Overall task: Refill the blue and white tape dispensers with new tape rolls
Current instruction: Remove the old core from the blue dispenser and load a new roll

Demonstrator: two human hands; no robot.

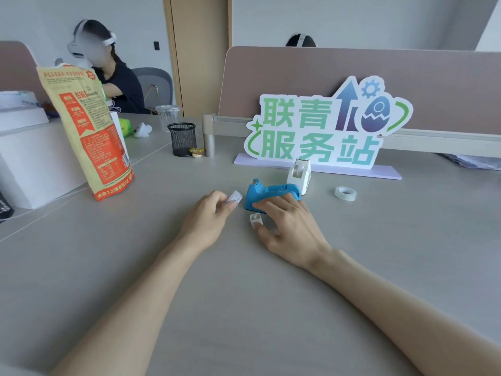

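The blue tape dispenser (267, 194) sits mid-desk, the right hand (287, 223) spread loosely over its near side, fingers resting on it rather than clenched. A small white core piece (256, 220) lies just by that thumb. The left hand (208, 215) pinches a clear tape roll (235, 198) beside the dispenser's cutter end. The white tape dispenser (299, 174) stands right behind, a second roll (345, 193) apart to its right. Bare desk (244, 294) stretches toward the person; the sign (320, 128) closes the far side.
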